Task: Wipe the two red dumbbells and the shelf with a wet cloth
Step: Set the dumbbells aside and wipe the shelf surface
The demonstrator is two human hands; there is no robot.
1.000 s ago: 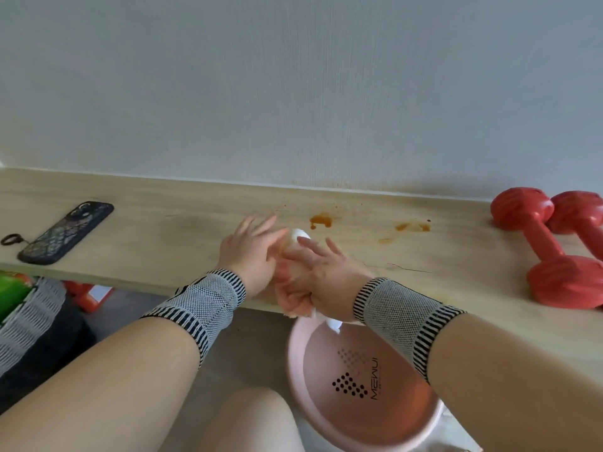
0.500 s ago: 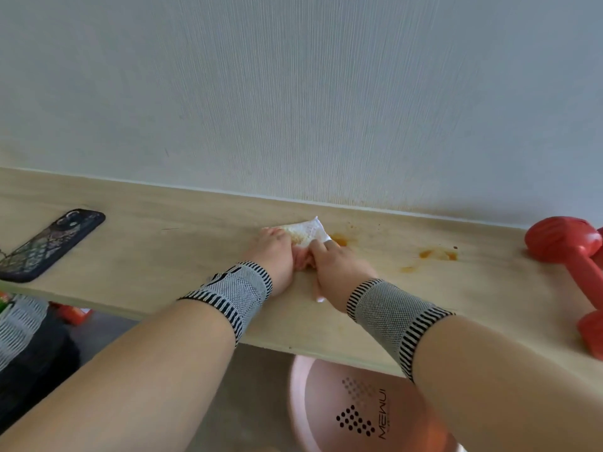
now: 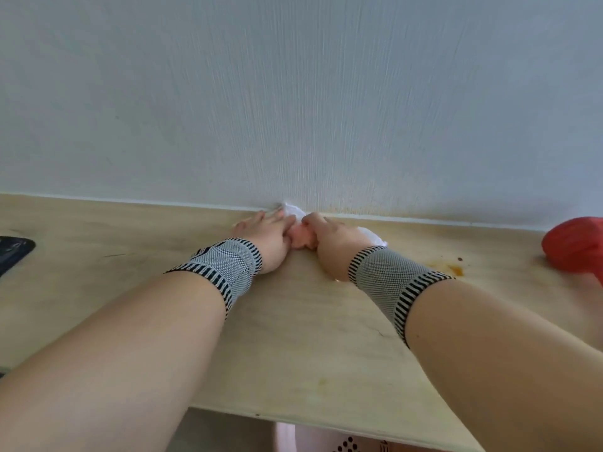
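Both hands, left hand (image 3: pixel 270 234) flat and right hand (image 3: pixel 332 243) seemingly curled, press the cloth (image 3: pixel 301 239) against the shelf (image 3: pixel 293 337) by the wall to scrub it.

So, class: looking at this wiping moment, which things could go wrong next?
1. The orange stain lies right of the white-and-pink wet cloth, unwiped; it may get missed.
2. Wiping rightward could bump the red dumbbell.
3. Both the left hand and right hand push the cloth against the pale wall, which may get smeared.

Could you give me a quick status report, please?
Left hand and right hand pressing cloth on shelf at wall. Orange stain unwiped. Nothing blocking.
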